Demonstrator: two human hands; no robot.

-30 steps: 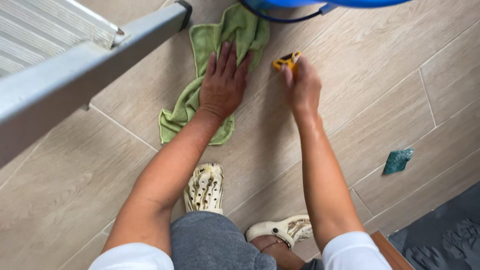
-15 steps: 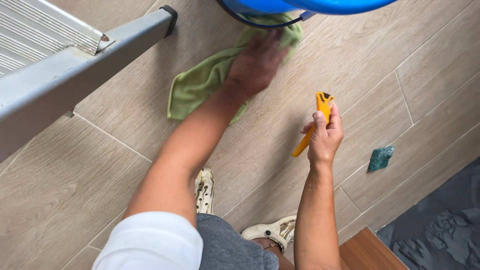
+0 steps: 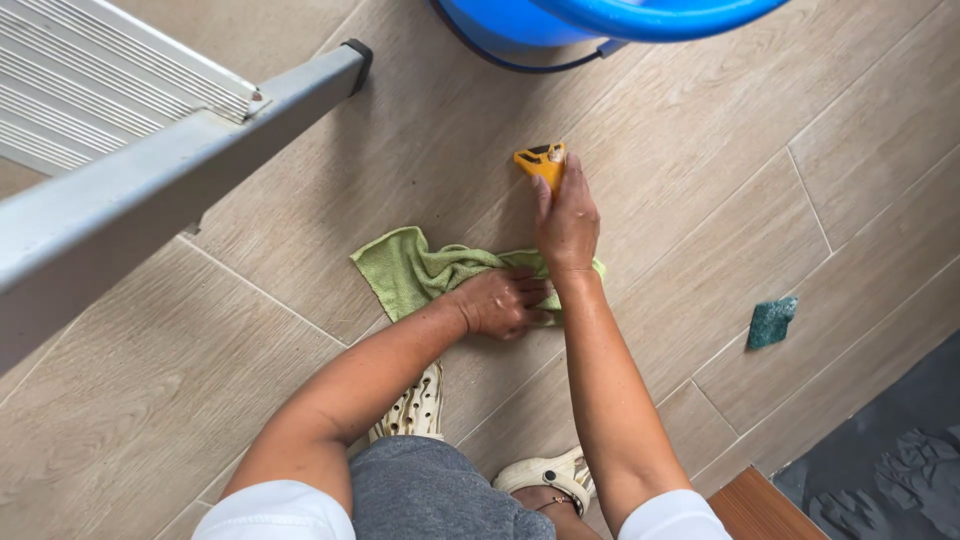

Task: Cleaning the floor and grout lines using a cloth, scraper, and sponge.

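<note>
Green cloth (image 3: 420, 270) under left hand (image 3: 500, 303)

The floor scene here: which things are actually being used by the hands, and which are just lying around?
In use:
- green cloth under the left hand
- yellow scraper gripped by the right hand, pressed to the tiled floor

Lying about:
- green scouring pad
- blue bucket
- metal stepladder

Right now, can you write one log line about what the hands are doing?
left hand: pressing green cloth | right hand: holding yellow scraper on tile floor | nearby: blue bucket, green sponge
</note>
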